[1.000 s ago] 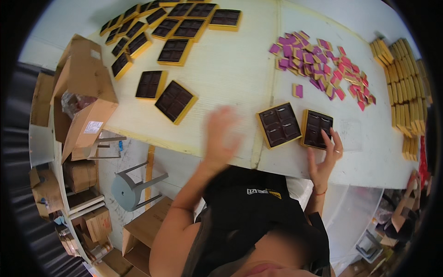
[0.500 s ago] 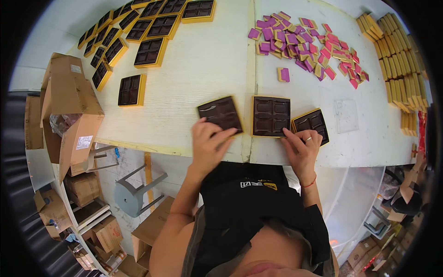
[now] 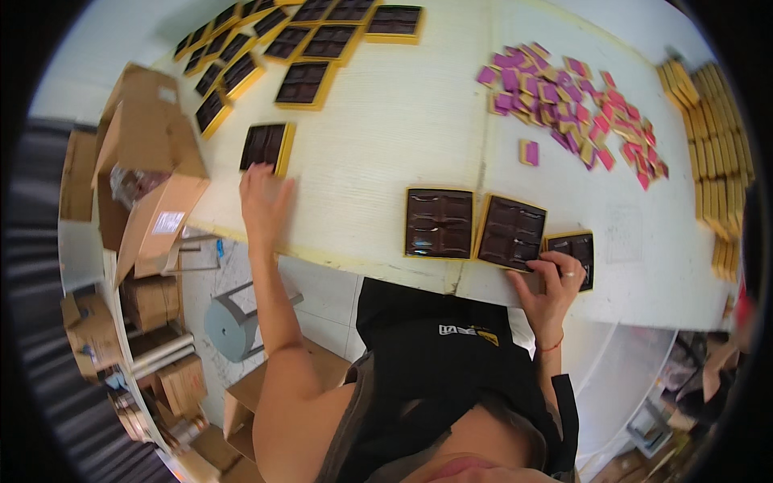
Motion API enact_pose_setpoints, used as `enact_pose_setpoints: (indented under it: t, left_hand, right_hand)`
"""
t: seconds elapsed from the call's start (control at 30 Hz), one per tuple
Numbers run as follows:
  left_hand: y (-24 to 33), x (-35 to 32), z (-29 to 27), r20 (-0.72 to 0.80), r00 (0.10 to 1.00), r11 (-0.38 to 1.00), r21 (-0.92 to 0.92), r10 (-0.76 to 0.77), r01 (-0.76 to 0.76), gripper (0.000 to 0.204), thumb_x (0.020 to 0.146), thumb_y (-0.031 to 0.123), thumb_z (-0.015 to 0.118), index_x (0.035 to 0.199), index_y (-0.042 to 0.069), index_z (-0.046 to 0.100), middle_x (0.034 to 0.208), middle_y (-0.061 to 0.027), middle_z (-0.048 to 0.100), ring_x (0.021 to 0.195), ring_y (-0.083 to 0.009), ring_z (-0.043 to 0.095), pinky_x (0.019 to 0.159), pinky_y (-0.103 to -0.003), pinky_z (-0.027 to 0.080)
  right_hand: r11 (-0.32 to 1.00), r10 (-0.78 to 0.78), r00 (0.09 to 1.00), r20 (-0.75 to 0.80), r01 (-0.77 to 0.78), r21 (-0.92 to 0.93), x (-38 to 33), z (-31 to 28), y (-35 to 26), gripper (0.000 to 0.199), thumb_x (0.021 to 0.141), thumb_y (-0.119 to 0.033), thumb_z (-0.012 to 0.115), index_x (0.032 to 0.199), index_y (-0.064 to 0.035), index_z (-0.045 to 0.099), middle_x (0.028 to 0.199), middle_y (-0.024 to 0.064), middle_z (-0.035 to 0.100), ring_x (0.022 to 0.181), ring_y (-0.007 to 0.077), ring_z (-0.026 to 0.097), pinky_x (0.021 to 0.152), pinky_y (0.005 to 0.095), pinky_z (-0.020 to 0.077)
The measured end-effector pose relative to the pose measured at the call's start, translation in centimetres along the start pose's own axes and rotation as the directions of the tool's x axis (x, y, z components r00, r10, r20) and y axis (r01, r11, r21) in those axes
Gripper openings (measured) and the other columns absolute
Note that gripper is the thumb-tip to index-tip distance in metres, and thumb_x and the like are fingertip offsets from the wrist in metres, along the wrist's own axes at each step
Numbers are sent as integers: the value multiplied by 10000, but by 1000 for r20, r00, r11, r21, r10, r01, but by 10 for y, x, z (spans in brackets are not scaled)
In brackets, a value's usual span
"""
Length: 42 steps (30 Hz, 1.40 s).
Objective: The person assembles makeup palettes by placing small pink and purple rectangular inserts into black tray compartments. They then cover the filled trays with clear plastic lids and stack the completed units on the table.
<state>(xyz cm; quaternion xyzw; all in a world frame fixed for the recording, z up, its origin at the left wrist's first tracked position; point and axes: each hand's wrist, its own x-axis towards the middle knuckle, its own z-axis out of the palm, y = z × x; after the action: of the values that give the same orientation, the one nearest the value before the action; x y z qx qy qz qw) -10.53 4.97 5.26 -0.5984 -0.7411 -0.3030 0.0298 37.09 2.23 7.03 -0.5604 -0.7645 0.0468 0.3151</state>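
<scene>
At the left of the table, my left hand (image 3: 264, 201) reaches to a yellow box with a dark brown moulded tray (image 3: 259, 145). Its fingertips touch the box's near edge, thumb apart. Three similar boxes lie near the front edge: a left box (image 3: 440, 222), a middle box (image 3: 511, 232) tilted slightly, and a right box (image 3: 581, 249) partly covered by my fingers. My right hand (image 3: 555, 288) rests there with loosely bent, parted fingers, its fingertips on the middle box's near corner and the right box. The tray compartments look vacant.
More yellow boxes with dark trays (image 3: 304, 83) stand at the far left. Small purple and pink wrapped pieces (image 3: 564, 105) are heaped at the far right, with stacked gold boxes (image 3: 713, 153) beyond. An open carton (image 3: 153, 161) and a grey stool (image 3: 229, 322) are left of the table.
My left hand has released one box beside the others and moved left to another box. The view has shifted. My right hand stays by the boxes at the front edge.
</scene>
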Motion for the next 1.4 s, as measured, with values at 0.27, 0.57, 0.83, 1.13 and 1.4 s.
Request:
enact_pose_setpoints:
  t: [0.27, 0.57, 0.83, 1.13, 1.4]
  left_hand:
    - [78, -59, -14, 251, 927, 941, -265, 279, -211, 223, 738, -29, 761, 830, 36, 568, 1031, -113, 650, 1206, -367, 576, 1021, -463, 446]
    - [96, -45, -4, 425, 781, 806, -570, 457, -160, 291, 713, -70, 714, 938, 94, 631, 950, -66, 662, 1146, -347, 572, 964, -428, 467]
    - [164, -52, 42, 254, 871, 896, -271, 420, -352, 548, 550, 333, 943, 914, 104, 604, 904, -58, 548, 1011, -300, 521, 1158, -599, 297]
    - [146, -41, 35, 226, 844, 856, -318, 487, -409, 633, 452, 360, 973, 596, 109, 409, 771, -54, 494, 1086, -312, 592, 1160, -615, 278]
    - [140, -29, -15, 485, 792, 927, -135, 371, -351, 490, 662, 77, 810, 1106, 104, 607, 1161, -57, 674, 1327, -360, 453, 1197, -612, 134]
  right_hand:
    - [998, 22, 995, 95, -28, 58, 1, -14, 18, 405, 622, -210, 917, 880, -76, 635, 1146, 84, 598, 1043, 295, 539, 890, 409, 421]
    - [998, -3, 999, 50, -1, 68, 0, -9, 24, 384, 636, -176, 904, 889, -72, 634, 1202, 94, 616, 1063, 298, 561, 891, 400, 433]
    - [999, 0, 1000, -18, 0, 46, 11, -14, 24, 351, 668, -193, 881, 905, -73, 652, 1199, 82, 627, 1074, 289, 576, 898, 396, 433]
    - [999, -2, 1000, -27, 3, 47, 6, -14, 41, 376, 632, -193, 904, 882, -80, 647, 1194, 74, 635, 1047, 275, 583, 851, 378, 439]
    - [998, 18, 1000, -20, -17, 62, 9, -13, 39, 367, 630, -171, 901, 904, -71, 677, 1175, 81, 650, 1036, 282, 593, 865, 384, 448]
